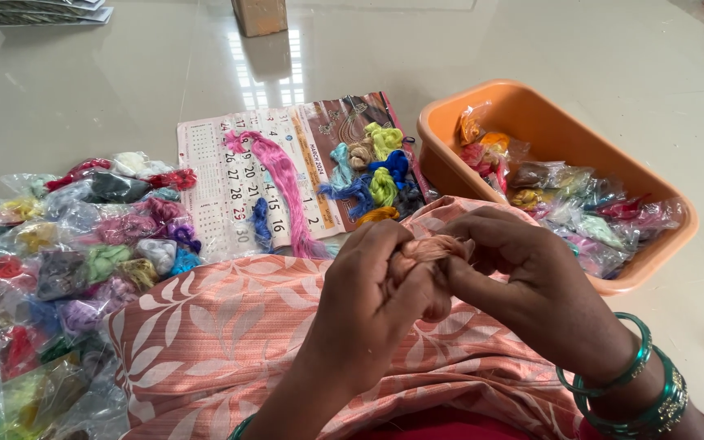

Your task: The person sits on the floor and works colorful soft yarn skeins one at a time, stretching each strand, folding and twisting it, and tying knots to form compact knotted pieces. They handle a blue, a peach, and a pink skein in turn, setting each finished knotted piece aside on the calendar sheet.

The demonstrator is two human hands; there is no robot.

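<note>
Head view, looking down. Working a small skein of peach thread [432, 248] between both hands, near the middle of the scene, above a lap draped in peach cloth with a white leaf pattern [230, 326]. Left hand [372, 285] curling closed around the near end of the skein, fingers folded in and thumb pressing the strands. Right hand [523, 265] pinching the far end, fingertips drawn together on the thread, wrist wearing green bangles [637, 391]. Neither hand spreading; both gripping the same bundle, knuckles nearly touching.

Doing this well, as a judgement: keeping even tension between the two pinches, holding the strands flat rather than twisted, and letting only a short length slip at a time so the loops are not knotting.

Lying far from the hands, on the pale glossy floor [124, 73], a calendar sheet [230, 175] carrying a long pink skein [283, 179] and a small blue one beside it. Sitting just right of that, on a patterned sheet, a cluster of loose skeins [376, 171] in green, blue, tan and orange. Resting at the right, an orange plastic tub [547, 122] holding bagged threads. Spreading at the left, a heap of clear packets of coloured thread [83, 244], reaching down to the near left corner. Standing at the far edge, a cardboard box, only partly showing.
</note>
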